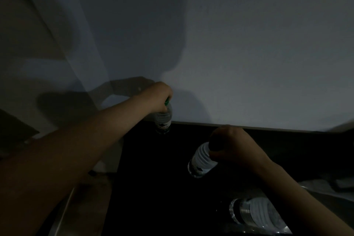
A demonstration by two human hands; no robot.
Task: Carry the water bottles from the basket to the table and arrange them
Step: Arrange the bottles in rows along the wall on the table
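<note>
The scene is dim. My left hand (160, 96) grips the green-capped top of a clear water bottle (163, 120) standing at the far left corner of the black table (153, 188), close to the wall. My right hand (231, 145) holds a second clear bottle (201, 161) by its top, tilted above the middle of the table. A third bottle (254, 214) shows at the lower right, partly hidden by my right forearm. The basket is out of view.
A pale wall (249, 44) rises right behind the table's far edge. A wooden surface (86, 197) lies left of the table. Dark indistinct shapes sit at the right edge.
</note>
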